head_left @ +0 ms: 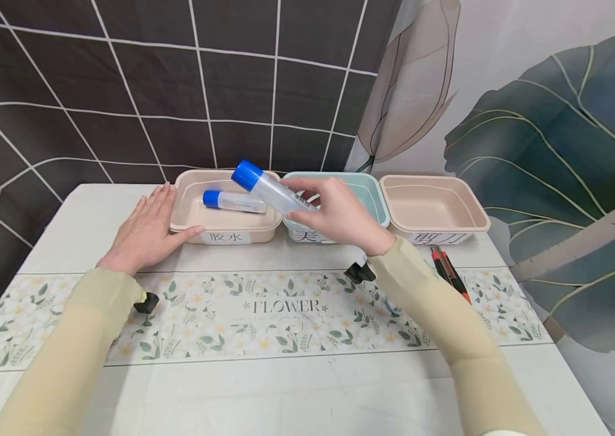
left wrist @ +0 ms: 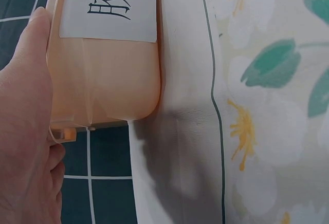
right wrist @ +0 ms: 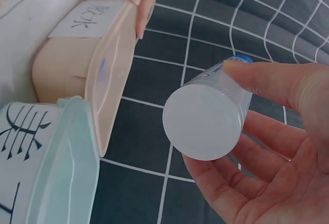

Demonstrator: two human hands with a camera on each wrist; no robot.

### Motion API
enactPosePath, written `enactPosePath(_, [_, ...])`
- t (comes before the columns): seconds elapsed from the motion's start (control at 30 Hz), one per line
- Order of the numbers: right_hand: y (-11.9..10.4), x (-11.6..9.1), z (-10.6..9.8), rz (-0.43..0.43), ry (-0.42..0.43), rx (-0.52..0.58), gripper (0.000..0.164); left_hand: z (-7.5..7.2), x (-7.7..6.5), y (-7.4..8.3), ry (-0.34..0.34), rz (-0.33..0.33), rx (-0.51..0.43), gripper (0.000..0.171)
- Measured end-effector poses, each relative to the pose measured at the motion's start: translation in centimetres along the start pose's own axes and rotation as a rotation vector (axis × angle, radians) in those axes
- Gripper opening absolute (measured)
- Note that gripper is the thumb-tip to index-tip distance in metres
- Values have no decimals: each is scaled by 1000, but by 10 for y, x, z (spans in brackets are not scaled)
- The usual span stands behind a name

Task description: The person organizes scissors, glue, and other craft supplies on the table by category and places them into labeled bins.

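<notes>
My right hand (head_left: 337,209) grips a large glue stick (head_left: 272,188) with a clear barrel and a blue cap, tilted above the right side of the left beige bin (head_left: 190,224). Its round white base (right wrist: 203,124) faces the camera in the right wrist view. Inside that bin lies another blue-capped glue stick (head_left: 236,202). My left hand (head_left: 146,227) rests against the bin's left side, fingers extended and thumb across the front rim. A white label (left wrist: 110,8) with Chinese characters is on the bin's front.
A pale blue bin (head_left: 375,194) stands in the middle, partly behind my right hand. To its right is another beige bin (head_left: 433,206). A red and black utility knife (head_left: 449,272) lies in front of it. A dark tiled backdrop (head_left: 231,85) rises behind the table.
</notes>
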State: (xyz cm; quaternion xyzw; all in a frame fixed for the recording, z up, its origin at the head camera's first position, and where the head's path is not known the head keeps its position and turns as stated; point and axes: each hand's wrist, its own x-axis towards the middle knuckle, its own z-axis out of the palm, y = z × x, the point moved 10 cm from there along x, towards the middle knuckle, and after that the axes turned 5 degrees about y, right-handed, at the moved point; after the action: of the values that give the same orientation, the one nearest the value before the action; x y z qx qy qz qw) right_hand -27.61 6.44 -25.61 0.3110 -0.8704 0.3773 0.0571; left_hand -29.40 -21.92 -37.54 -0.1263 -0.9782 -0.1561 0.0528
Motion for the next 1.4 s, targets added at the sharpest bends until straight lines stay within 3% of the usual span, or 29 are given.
enactPosePath(0.3, [6, 29, 9, 66, 9, 62, 48, 0, 0, 0, 1, 2, -2, 109])
enactPosePath(0.63, [8, 56, 24, 73, 6, 79, 46, -1, 0, 0, -2, 5, 1, 109])
enactPosePath(0.9, [22, 76, 50, 148, -35, 71, 46, 0, 1, -1, -7, 0, 0, 109])
enactPosePath(1.13, [35, 82, 85, 178, -120, -31, 49, 1, 1, -1, -12, -4, 3, 110])
enactPosePath(1.4, [43, 95, 114, 148, -170, -157, 48, 1, 0, -1, -10, 3, 5, 110])
